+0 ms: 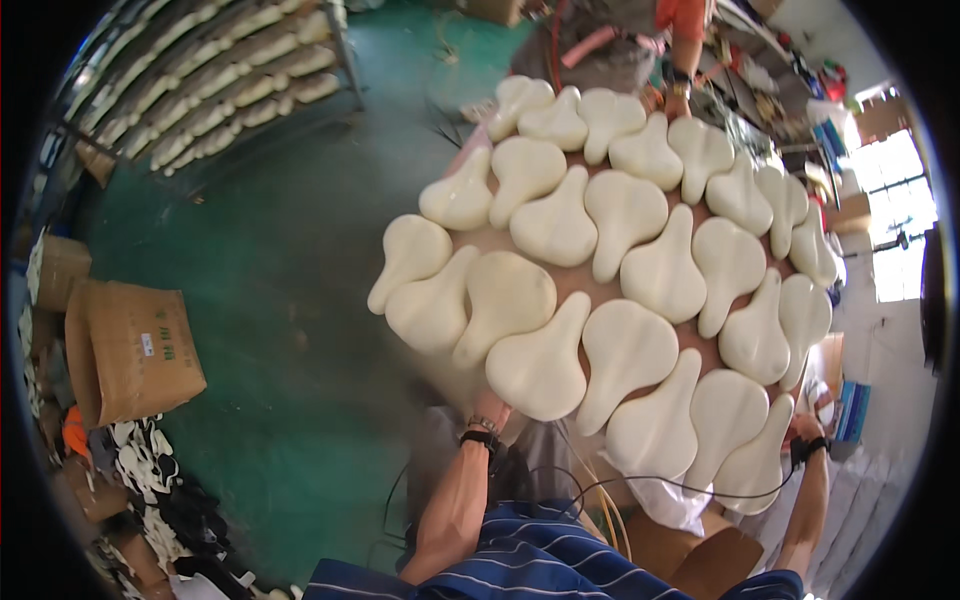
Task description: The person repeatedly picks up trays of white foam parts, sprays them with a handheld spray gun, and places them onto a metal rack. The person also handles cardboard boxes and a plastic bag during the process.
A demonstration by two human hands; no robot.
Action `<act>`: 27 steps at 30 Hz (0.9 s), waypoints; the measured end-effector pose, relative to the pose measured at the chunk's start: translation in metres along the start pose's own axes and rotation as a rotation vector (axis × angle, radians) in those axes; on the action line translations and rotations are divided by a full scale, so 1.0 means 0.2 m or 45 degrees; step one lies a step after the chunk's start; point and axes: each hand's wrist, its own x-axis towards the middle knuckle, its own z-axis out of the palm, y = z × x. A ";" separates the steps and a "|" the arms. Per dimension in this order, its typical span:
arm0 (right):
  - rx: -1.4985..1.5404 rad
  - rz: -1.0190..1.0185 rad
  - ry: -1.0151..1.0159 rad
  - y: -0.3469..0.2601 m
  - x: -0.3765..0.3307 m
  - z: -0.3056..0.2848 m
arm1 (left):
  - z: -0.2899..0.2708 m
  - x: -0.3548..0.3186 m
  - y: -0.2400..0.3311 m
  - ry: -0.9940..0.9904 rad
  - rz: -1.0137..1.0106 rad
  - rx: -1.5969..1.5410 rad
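Many cream bicycle saddle pads (538,360) lie in rows on a brown board (600,292), their narrow noses pointing in alternating directions. My left hand (490,408) grips the board's near edge, its fingers hidden beneath the pads. At the near right corner, my right hand (804,428) holds the edge beside the last saddle pad (757,462); its fingers show only in part. Across the board, a co-worker's hand (677,104) is at the far edge, with a dark band on the wrist.
A rack (345,55) filled with rows of similar pads stands at the far left. An open cardboard box (140,350) sits on the green floor (270,400). Black and white pieces (150,465) are heaped below it. A cable (640,478) and a white plastic bag (660,505) hang near my body.
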 end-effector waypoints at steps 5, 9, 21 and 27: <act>0.002 -0.041 -0.110 -0.15 -0.23 0.38 | -0.32 -0.26 0.94 0.102 -0.167 -0.618; -0.049 -0.198 -0.216 -0.97 -0.25 0.88 | -0.89 -0.22 1.25 0.375 -0.127 -0.576; -0.302 -0.299 -0.258 -2.37 -0.12 1.92 | -2.48 0.33 1.16 0.356 0.190 -0.004; -0.100 0.013 -0.279 -2.55 -0.16 2.27 | -2.70 0.57 1.83 0.273 0.014 0.740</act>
